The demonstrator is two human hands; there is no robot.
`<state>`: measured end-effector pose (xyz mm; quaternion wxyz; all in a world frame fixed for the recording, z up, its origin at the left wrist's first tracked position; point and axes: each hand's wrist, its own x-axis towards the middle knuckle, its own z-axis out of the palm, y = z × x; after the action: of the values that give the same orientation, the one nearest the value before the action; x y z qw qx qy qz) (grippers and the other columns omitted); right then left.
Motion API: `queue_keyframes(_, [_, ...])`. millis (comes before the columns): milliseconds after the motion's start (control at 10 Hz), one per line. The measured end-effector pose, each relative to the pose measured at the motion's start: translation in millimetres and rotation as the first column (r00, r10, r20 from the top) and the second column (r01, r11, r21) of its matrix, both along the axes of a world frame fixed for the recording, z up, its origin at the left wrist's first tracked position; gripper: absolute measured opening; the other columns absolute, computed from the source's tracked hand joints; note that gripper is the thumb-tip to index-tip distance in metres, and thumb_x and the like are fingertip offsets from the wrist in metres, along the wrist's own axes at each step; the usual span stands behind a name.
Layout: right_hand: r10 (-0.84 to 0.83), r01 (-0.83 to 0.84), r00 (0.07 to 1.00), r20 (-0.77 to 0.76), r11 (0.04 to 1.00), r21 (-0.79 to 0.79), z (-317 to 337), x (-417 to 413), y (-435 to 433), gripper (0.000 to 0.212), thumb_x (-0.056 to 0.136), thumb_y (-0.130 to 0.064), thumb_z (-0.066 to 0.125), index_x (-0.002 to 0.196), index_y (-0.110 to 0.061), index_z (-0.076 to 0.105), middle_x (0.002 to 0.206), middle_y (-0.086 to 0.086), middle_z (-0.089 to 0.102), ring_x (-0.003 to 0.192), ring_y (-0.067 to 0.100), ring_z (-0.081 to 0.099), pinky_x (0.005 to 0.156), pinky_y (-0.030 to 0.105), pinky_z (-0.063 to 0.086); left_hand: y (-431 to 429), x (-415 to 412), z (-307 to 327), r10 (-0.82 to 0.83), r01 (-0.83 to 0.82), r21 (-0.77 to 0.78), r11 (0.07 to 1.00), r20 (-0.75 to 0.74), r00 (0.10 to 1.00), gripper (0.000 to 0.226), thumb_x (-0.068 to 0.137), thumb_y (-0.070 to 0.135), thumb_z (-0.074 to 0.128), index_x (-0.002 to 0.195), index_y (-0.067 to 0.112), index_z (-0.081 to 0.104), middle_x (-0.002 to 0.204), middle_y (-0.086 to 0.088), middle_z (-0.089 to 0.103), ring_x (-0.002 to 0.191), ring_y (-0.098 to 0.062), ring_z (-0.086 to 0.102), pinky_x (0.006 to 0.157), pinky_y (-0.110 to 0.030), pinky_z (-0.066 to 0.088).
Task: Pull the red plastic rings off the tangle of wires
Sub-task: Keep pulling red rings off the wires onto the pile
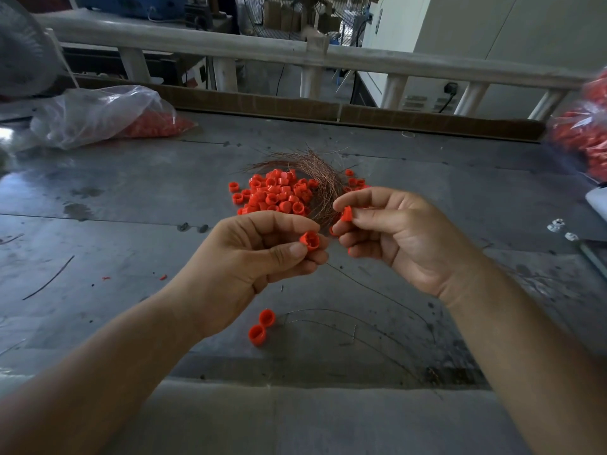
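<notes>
Grey, scuffed metal table (131, 198) fills the view. Dead centre sits a heap of red rings (272, 192), touching the tangle of copper wires (315, 172) at its one o'clock side. At six o'clock, a pair of loose rings (261, 326) lies side by side, with thin stray wires (361, 318) curving just beside them. A clear bag (98, 116) holding red pieces slumps at ten o'clock; a second bag (581, 139) at three. One dark wire (49, 277) lies at eight o'clock.

We look through one wide-angle camera on the person's head, facing forward and down across the table (131, 198). It sits close above the left hand (256, 257) and right hand (404, 238); far off, its view reaches the railing (410, 65).
</notes>
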<state>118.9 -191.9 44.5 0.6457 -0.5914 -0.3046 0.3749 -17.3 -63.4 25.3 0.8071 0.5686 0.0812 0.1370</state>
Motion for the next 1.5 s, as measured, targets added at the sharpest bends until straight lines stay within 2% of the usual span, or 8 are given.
queue_keyframes(200, [-0.005, 0.006, 0.999, -0.045, 1.000, 0.021, 0.4, -0.1, 0.2, 0.014, 0.068, -0.013, 0.057, 0.081, -0.006, 0.059, 0.063, 0.005, 0.067, 0.053, 0.010, 0.062, 0.046, 0.018, 0.050, 0.2, -0.3, -0.2, 0.002, -0.002, 0.009, 1.000, -0.007, 1.000, 0.023, 0.063, -0.003, 0.056, 0.075, 0.007, 0.074, 0.078, -0.013, 0.072, 0.069, -0.019, 0.070, 0.060, -0.020, 0.055])
queue_keyframes(400, [0.000, 0.001, 0.999, -0.033, 1.000, 0.032, -1.5, 0.8, 1.3, 0.016, 0.085, -0.001, 0.050, 0.083, -0.011, 0.063, 0.061, 0.003, 0.065, 0.051, 0.008, 0.061, 0.045, 0.017, 0.049, 1.6, -0.8, -0.7, 0.000, 0.000, 0.015, 1.000, -0.007, 1.000, 0.024, 0.064, -0.002, 0.056, 0.075, 0.007, 0.074, 0.078, -0.013, 0.072, 0.070, -0.019, 0.070, 0.060, -0.020, 0.055])
queue_keyframes(600, [0.012, -0.010, 0.999, -0.034, 0.999, 0.052, -1.2, -2.0, 2.7, 0.021, 0.065, -0.016, 0.061, 0.085, -0.008, 0.062, 0.063, 0.002, 0.066, 0.053, 0.008, 0.061, 0.047, 0.017, 0.049, 2.4, -1.5, -0.2, 0.000, 0.000, 0.022, 1.000, -0.007, 1.000, 0.023, 0.064, -0.002, 0.056, 0.076, 0.007, 0.074, 0.079, -0.013, 0.072, 0.070, -0.019, 0.070, 0.061, -0.020, 0.055])
queue_keyframes(800, [-0.031, 0.020, 0.952, 0.303, 0.999, 0.041, -5.4, -12.9, 7.4, 0.017, 0.070, -0.021, 0.060, 0.086, -0.016, 0.063, 0.070, -0.001, 0.068, 0.065, 0.007, 0.065, 0.056, 0.016, 0.050, 3.9, -0.9, 0.2, 0.039, -0.039, 0.059, 0.997, 0.003, 0.999, 0.025, 0.062, 0.001, 0.058, 0.080, 0.009, 0.074, 0.077, -0.010, 0.073, 0.070, -0.016, 0.070, 0.061, -0.018, 0.054])
queue_keyframes(1000, [-0.095, 0.051, 0.778, 0.622, 0.995, 0.088, -9.9, -22.5, 9.7, 0.018, 0.069, -0.022, 0.067, 0.084, -0.031, 0.062, 0.076, -0.009, 0.064, 0.073, 0.002, 0.063, 0.069, 0.018, 0.052, 5.1, 0.0, -2.9, 0.108, -0.108, 0.095, 0.990, 0.012, 0.994, 0.024, 0.060, 0.003, 0.060, 0.078, 0.011, 0.074, 0.072, -0.008, 0.072, 0.067, -0.016, 0.069, 0.061, -0.018, 0.053])
queue_keyframes(1100, [-0.104, 0.055, 0.678, 0.727, 0.994, 0.092, -11.9, -26.4, 9.6, 0.020, 0.071, -0.016, 0.070, 0.084, -0.030, 0.063, 0.081, -0.011, 0.064, 0.078, -0.001, 0.062, 0.070, 0.010, 0.047, 4.0, 0.3, -4.3, 0.127, -0.126, 0.137, 0.983, 0.007, 0.992, 0.025, 0.060, 0.005, 0.061, 0.084, 0.005, 0.067, 0.070, -0.008, 0.071, 0.066, -0.015, 0.069, 0.060, -0.018, 0.054])
queue_keyframes(1300, [-0.124, 0.090, 0.640, 0.759, 0.992, 0.087, -12.0, -26.7, 8.2, 0.020, 0.068, -0.018, 0.070, 0.088, -0.018, 0.068, 0.084, -0.014, 0.063, 0.081, 0.001, 0.063, 0.072, 0.010, 0.049, 1.2, 0.7, -3.2, 0.146, -0.142, 0.185, 0.972, -0.011, 0.989, 0.025, 0.060, 0.005, 0.060, 0.084, 0.004, 0.066, 0.071, -0.008, 0.071, 0.065, -0.015, 0.068, 0.060, -0.018, 0.053])
queue_keyframes(1500, [-0.153, 0.097, 0.613, 0.775, 0.988, 0.118, -15.1, -27.6, 8.2, 0.021, 0.068, -0.014, 0.073, 0.088, -0.018, 0.070, 0.081, -0.016, 0.063, 0.080, 0.002, 0.063, 0.071, 0.010, 0.048, 0.3, -0.4, -3.4, 0.140, -0.132, 0.212, 0.968, -0.024, 0.990, 0.024, 0.061, 0.007, 0.060, 0.084, 0.006, 0.068, 0.072, -0.009, 0.072, 0.066, -0.015, 0.069, 0.059, -0.017, 0.053])
